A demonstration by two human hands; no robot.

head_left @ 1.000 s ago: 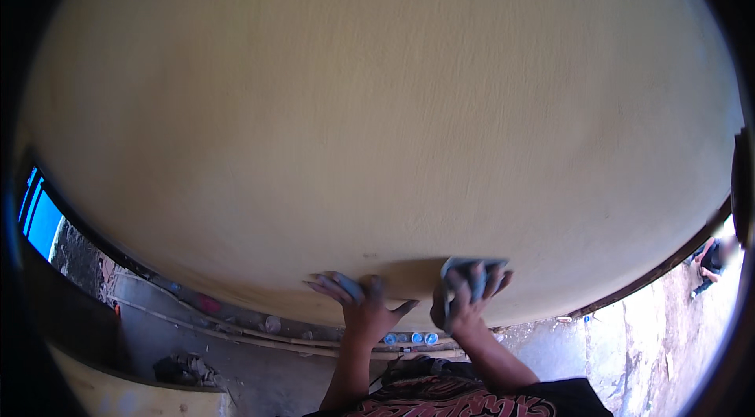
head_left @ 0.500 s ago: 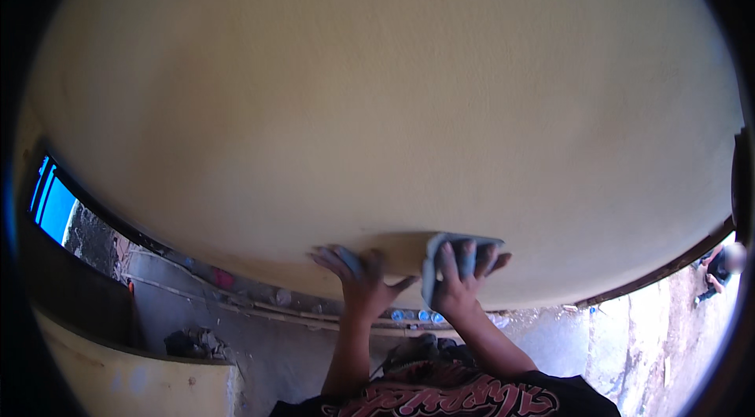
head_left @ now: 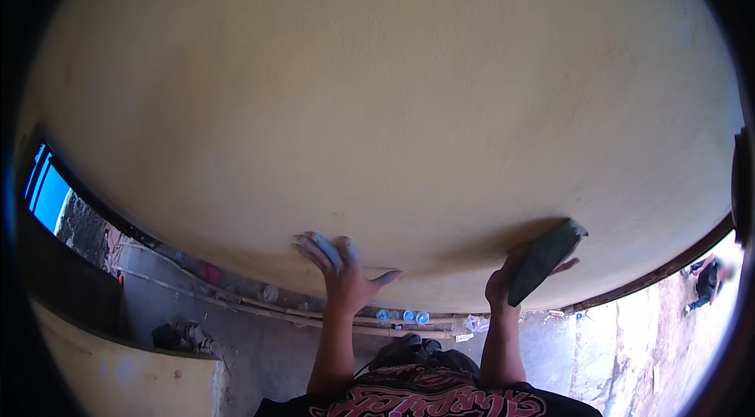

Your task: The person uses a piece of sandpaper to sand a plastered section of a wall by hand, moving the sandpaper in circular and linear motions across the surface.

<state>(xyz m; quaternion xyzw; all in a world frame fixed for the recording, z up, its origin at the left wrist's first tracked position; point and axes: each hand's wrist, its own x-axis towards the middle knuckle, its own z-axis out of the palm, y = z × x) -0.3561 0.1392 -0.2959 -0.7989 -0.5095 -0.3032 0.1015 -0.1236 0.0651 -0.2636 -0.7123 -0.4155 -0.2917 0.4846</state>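
A broad cream-coloured wall (head_left: 377, 102) fills most of the head view in front of me. My left hand (head_left: 346, 275) rests against its lower part with fingers and thumb spread, holding nothing; the fingertips look dusty. Over to the right, my right hand (head_left: 503, 279) grips a dark grey-green sheet that looks like sandpaper (head_left: 544, 263). The sheet is tilted, with its dark face partly toward me and its upper end close to the wall. It hides most of the fingers of that hand, though one fingertip sticks out past its right edge.
Along the foot of the wall lie bamboo-like poles (head_left: 303, 313) and several clear plastic cups or bottles (head_left: 409, 316). A low cream partition (head_left: 126, 374) stands at lower left, with a dark crumpled bundle (head_left: 185, 337) behind it. Another person (head_left: 708, 283) sits far right on bright ground.
My right hand has moved right with the sandpaper and turned it from flat against the wall to tilted. My left hand stays spread on the wall, shifted slightly left.
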